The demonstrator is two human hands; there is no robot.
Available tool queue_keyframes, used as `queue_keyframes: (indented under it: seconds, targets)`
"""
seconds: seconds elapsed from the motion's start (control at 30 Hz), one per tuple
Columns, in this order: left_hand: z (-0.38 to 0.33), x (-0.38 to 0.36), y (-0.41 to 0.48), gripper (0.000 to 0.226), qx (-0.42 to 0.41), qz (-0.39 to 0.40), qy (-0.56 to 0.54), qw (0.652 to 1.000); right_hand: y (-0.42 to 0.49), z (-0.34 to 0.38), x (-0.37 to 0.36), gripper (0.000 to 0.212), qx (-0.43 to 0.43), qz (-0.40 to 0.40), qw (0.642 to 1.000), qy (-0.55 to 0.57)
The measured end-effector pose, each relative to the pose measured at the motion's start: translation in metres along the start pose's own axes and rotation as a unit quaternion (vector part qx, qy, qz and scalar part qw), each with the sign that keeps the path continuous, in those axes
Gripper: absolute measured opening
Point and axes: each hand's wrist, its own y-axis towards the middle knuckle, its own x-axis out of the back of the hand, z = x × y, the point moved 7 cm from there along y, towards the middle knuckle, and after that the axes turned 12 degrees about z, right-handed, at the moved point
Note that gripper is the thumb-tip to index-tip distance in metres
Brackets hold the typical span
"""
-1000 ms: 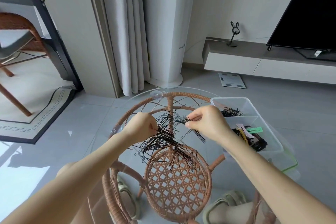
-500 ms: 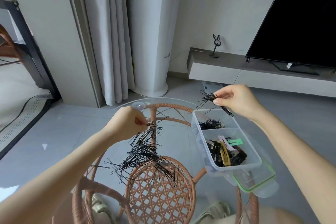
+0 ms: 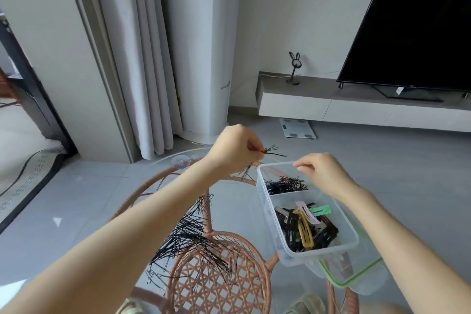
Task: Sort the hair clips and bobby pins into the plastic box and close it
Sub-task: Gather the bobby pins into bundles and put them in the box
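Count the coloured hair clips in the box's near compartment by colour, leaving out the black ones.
Green clip: 1
Pink clip: 1
Yellow clip: 1
Total: 3

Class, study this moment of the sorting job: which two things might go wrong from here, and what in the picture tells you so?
1. The left hand pinches a few bobby pins that seem just outside the rim of the plastic box; a slip may scatter them.
2. The box sits on its green-rimmed lid near the edge of the table; the right hand above it might knock it off.
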Motion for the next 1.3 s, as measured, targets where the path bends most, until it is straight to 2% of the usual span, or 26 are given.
queue_keyframes:
  seconds: [0.1, 0.17, 0.27, 0.37, 0.43, 0.5, 0.6, 0.67, 0.73, 0.8, 0.87, 0.93, 1.03, 1.13, 1.2, 1.3]
  targets:
    - [-0.020, -0.029, 0.022, 0.014, -0.024, 0.019, -0.006, 1.000, -0.020, -0.012, 0.030, 0.018, -0.023, -0.131, 0.991, 0.019]
    - [-0.027, -0.053, 0.034, 0.015, -0.037, 0.042, 0.009, 0.998, -0.033, -0.019, 0.041, 0.017, -0.034, -0.172, 0.984, 0.040]
    - [-0.027, -0.094, 0.049, 0.016, -0.035, 0.117, 0.079, 0.989, -0.047, -0.023, 0.043, 0.017, -0.040, -0.161, 0.985, 0.042]
    - [-0.015, -0.127, 0.058, 0.020, 0.002, 0.200, 0.159, 0.967, -0.057, -0.021, 0.040, 0.017, -0.045, -0.137, 0.989, 0.029]
    - [-0.010, -0.136, 0.060, 0.021, 0.014, 0.224, 0.169, 0.960, -0.061, -0.019, 0.041, 0.018, -0.050, -0.127, 0.990, 0.021]
    - [-0.016, -0.130, 0.054, 0.024, -0.008, 0.232, 0.144, 0.962, -0.063, -0.012, 0.042, 0.018, -0.048, -0.126, 0.991, 0.016]
    - [-0.023, -0.093, 0.036, 0.026, -0.046, 0.176, 0.069, 0.981, -0.068, 0.011, 0.043, 0.019, -0.028, -0.155, 0.986, 0.060]
    - [-0.003, -0.062, 0.019, 0.026, -0.026, 0.110, 0.031, 0.993, -0.070, 0.036, 0.034, 0.020, 0.007, -0.153, 0.980, 0.128]
    - [0.038, -0.038, -0.005, 0.026, 0.031, 0.028, 0.076, 0.996, -0.069, 0.065, 0.012, 0.022, 0.045, -0.094, 0.980, 0.170]
    - [0.087, -0.024, -0.037, 0.027, 0.090, -0.032, 0.158, 0.983, -0.068, 0.097, -0.023, 0.027, 0.078, 0.000, 0.981, 0.179]
    - [0.132, -0.024, -0.068, 0.036, 0.147, -0.021, 0.179, 0.973, -0.064, 0.122, -0.060, 0.034, 0.097, 0.063, 0.975, 0.191]
    - [0.168, -0.029, -0.089, 0.049, 0.194, 0.014, 0.148, 0.970, -0.052, 0.138, -0.096, 0.041, 0.091, 0.085, 0.972, 0.202]
    - [0.195, -0.042, -0.094, 0.050, 0.222, 0.036, 0.095, 0.970, -0.014, 0.127, -0.143, 0.049, -0.002, 0.070, 0.984, 0.165]
    - [0.201, -0.054, -0.085, 0.051, 0.218, 0.040, 0.094, 0.971, 0.026, 0.110, -0.165, 0.050, -0.090, 0.014, 0.989, 0.115]
    - [0.199, -0.055, -0.077, 0.050, 0.202, 0.034, 0.091, 0.975, 0.048, 0.119, -0.168, 0.048, -0.075, -0.011, 0.993, 0.091]
    - [0.192, -0.058, -0.075, 0.047, 0.152, 0.052, 0.068, 0.985, 0.062, 0.142, -0.174, 0.044, -0.011, 0.049, 0.994, 0.097]
